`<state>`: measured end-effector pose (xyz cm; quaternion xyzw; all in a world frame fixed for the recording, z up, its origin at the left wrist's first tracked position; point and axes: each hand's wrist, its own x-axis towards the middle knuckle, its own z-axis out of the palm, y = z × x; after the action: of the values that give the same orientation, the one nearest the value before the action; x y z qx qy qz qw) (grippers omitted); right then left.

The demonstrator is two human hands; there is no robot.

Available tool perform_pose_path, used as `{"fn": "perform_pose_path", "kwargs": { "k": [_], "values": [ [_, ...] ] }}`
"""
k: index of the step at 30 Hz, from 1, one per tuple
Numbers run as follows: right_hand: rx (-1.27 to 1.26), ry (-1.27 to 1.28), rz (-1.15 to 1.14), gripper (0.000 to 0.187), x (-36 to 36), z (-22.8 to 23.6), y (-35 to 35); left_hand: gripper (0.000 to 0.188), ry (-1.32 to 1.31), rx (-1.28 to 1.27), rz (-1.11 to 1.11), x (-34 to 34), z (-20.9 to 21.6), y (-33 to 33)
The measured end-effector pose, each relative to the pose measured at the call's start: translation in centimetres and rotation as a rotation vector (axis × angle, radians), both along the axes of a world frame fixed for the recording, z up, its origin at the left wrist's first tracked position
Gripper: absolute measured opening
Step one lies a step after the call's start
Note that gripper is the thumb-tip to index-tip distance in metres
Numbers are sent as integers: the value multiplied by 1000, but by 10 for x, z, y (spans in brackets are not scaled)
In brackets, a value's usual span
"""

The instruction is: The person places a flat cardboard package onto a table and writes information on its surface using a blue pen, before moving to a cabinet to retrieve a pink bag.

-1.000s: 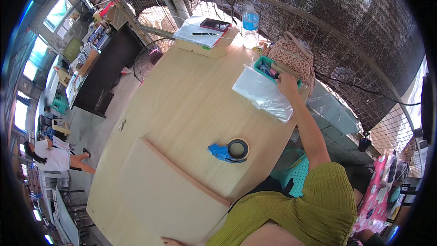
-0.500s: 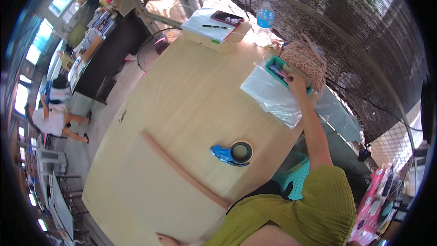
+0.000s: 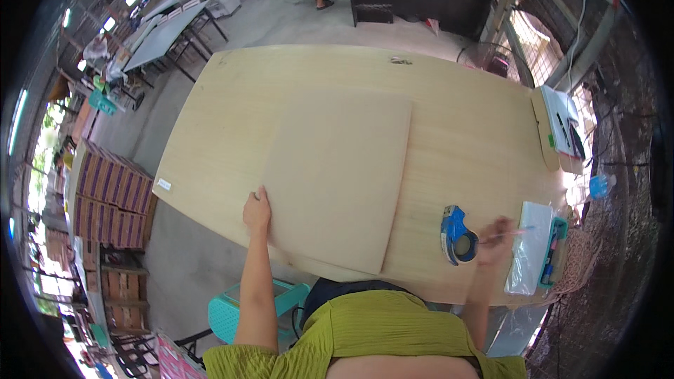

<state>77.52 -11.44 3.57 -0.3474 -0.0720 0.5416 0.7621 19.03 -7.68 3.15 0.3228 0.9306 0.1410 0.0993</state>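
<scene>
A flat tan cardboard box [image 3: 337, 175] lies on the wooden table in front of me. My left hand [image 3: 258, 212] rests against its left side, thumb and fingers apart, gripping nothing that I can see. Over the table's right part, my right hand [image 3: 496, 233] is smeared by motion; a thin pinkish pen with a bluish end [image 3: 524, 229] sticks out of its fingers to the right. Just left of that hand is a blue tape dispenser [image 3: 453, 228] with a dark roll. Clear plastic bags [image 3: 528, 249] and a green pen tray [image 3: 557, 253] lie to its right.
Papers with a phone and a pen lie on a cream holder [image 3: 551, 126] at the far right, near a water bottle [image 3: 600, 186]. A patterned bag [image 3: 579, 256] sits at the right edge. A turquoise stool [image 3: 225, 316] stands below the table. Stacked cartons [image 3: 112, 200] are at left.
My right hand has come out of the green tray with the pen and moved left toward the tape dispenser. The view has turned left; my left hand remains by the box.
</scene>
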Motion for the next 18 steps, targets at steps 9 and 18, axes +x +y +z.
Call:
{"fn": "perform_pose_path", "kwargs": {
  "k": [9,18],
  "values": [
    [161,-1001,794,43,-180,52,43,59,-321,31,-380,-52,10,4],
    [26,-432,762,26,-311,119,146,62,-901,369,-677,-77,-31,6]
  ]
}}
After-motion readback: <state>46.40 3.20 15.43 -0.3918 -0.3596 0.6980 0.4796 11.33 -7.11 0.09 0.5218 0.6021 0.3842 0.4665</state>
